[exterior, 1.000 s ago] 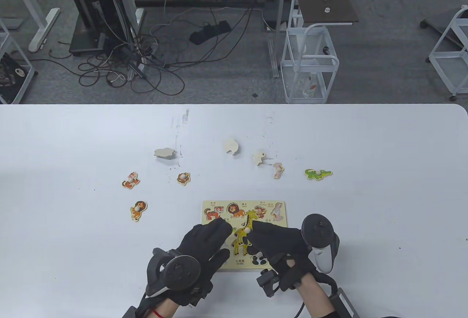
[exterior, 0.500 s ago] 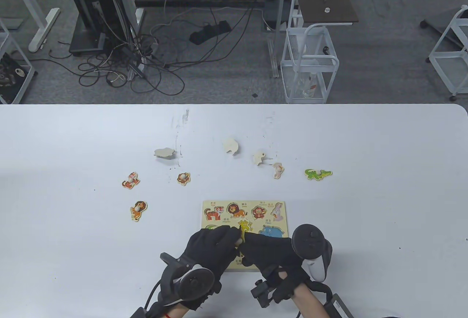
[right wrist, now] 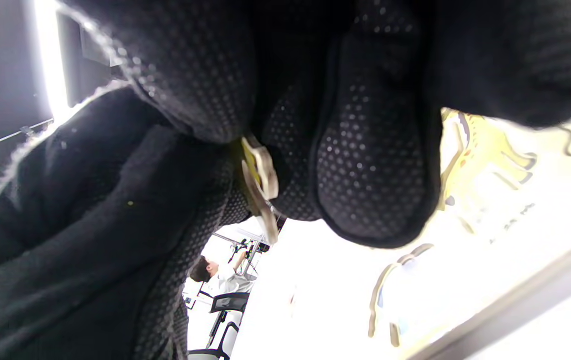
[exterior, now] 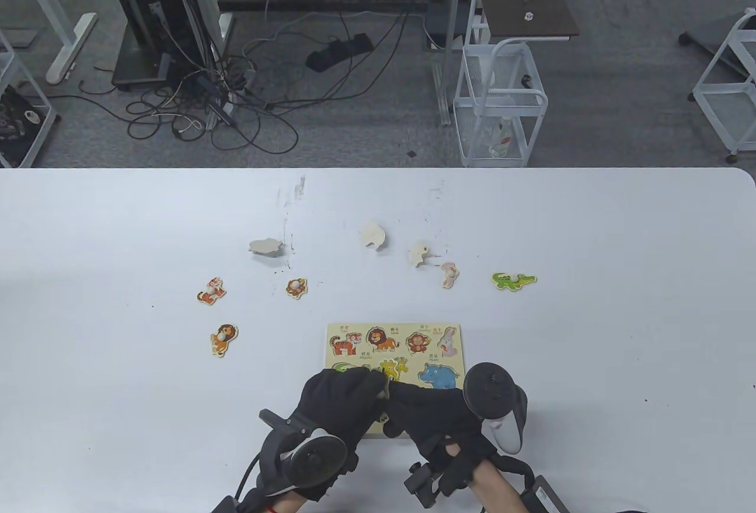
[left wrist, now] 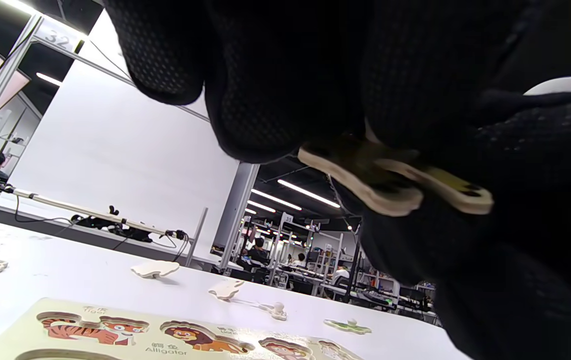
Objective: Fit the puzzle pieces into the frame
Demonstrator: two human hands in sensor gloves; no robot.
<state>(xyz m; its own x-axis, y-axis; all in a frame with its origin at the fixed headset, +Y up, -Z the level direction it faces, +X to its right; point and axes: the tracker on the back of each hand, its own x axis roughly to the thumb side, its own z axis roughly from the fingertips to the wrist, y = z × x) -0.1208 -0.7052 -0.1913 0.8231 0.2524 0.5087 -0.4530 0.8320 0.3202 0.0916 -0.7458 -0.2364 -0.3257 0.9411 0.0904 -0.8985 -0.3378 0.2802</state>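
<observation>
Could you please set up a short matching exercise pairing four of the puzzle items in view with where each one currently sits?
Things:
1. giraffe piece
2. crocodile piece
3. lion piece
4. puzzle frame

Places:
A. loose on the table, left of the frame
B. loose on the table, far right of the scattered pieces
C. flat on the table, partly under both hands
D. held between left hand and right hand

Pairs: 1-D, 2-B, 3-A, 4-C

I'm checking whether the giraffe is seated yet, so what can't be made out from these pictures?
- Giraffe piece: mostly covered by the left hand and right hand in all views; seating can't be told.
- Frame: near half hidden under both hands in the table view; cut off by the bottom edge in the left wrist view.
- Three pale pieces: face down, pictures unseen.
- Right wrist view: frame overexposed, blurred.
</observation>
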